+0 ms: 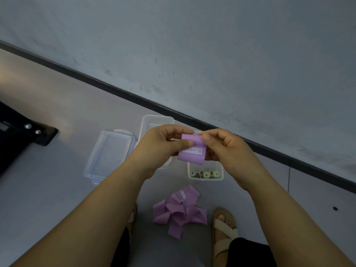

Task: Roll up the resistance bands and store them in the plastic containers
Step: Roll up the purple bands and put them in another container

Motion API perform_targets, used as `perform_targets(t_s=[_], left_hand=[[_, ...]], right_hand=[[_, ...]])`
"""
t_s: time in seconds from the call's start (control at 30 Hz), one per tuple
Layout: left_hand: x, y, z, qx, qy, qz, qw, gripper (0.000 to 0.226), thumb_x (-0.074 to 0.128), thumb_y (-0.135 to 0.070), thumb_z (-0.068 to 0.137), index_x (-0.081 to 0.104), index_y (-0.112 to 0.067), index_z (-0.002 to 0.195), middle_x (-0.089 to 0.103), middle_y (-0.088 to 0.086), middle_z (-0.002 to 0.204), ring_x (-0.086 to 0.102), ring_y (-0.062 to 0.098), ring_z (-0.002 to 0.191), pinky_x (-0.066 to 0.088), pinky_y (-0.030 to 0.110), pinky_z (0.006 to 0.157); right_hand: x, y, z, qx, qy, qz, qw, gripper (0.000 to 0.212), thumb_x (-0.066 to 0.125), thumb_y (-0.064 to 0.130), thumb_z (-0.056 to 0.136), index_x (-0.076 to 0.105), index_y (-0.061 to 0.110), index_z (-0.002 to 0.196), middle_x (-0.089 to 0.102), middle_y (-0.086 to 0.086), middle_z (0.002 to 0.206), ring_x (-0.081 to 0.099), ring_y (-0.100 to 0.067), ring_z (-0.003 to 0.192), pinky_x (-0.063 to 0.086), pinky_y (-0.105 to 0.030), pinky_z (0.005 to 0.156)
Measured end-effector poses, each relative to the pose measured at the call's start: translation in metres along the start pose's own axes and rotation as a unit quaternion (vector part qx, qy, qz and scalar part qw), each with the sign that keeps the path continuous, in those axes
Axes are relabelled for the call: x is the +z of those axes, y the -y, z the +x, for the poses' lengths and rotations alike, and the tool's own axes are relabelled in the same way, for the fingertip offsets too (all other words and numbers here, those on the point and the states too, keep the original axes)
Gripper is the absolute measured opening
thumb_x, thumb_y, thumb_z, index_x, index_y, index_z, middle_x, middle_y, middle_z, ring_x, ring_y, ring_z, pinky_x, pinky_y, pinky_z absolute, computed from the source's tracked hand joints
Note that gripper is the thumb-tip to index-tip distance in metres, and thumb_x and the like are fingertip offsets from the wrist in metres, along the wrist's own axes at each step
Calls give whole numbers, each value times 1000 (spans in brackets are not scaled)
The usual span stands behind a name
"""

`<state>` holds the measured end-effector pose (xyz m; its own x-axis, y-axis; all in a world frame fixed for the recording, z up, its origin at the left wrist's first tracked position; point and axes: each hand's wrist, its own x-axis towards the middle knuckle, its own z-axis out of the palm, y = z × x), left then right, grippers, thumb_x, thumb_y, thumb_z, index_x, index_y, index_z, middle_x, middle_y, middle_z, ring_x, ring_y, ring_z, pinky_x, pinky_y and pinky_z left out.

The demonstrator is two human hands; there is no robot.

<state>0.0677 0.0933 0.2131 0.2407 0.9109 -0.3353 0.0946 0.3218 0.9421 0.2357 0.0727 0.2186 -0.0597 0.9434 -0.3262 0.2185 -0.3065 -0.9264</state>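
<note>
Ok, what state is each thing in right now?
purple band: partly rolled, pinched by left hand and right hand
purple pile: loose, unrolled, on the floor
right container: open, holding rolled green bands
middle container: open, contents hidden by hands
left clear piece: flat on floor, lid or shut box unclear

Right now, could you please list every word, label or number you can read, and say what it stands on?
White label on the lilac rubber resistance band pinched by the left hand and right hand: grey print, blurred, unreadable.
Small white tag in the loose lilac band pile: too small to read.
Nothing else carries readable text.
</note>
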Motion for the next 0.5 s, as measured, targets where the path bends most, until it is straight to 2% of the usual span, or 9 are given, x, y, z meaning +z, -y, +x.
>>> perform_targets(t_s=[0.2, 0.33, 0.5], left_hand=[[0, 1, 1, -15, 11, -15, 1000, 21, 66, -2, 81, 66, -21, 92, 69, 0, 90, 67, 11, 77, 55, 20, 66], [0, 1, 1, -47, 24, -57, 997, 20, 66, -4, 81, 66, -20, 93, 71, 5, 88, 69, 12, 75, 57, 22, 67], [-2, 1, 2, -56, 22, -62, 996, 15, 69, -13, 78, 67, -18, 93, 72, 4, 88, 70, 14, 78, 59, 26, 72]], right_hand=[[-1, -1, 1, -15, 2, 5, 1000, 10, 60, 19, 88, 62, 26, 94, 68, -4, 89, 67, -6, 76, 56, -18, 69], [-1, 1, 0, -39, -7, 11, 999, 18, 64, 10, 83, 64, 26, 91, 67, -6, 90, 65, -5, 75, 52, -13, 66], [-2, 0, -1, -56, -8, -20, 998, 24, 69, 11, 79, 64, 34, 87, 68, -3, 94, 66, -13, 87, 54, -20, 78]])
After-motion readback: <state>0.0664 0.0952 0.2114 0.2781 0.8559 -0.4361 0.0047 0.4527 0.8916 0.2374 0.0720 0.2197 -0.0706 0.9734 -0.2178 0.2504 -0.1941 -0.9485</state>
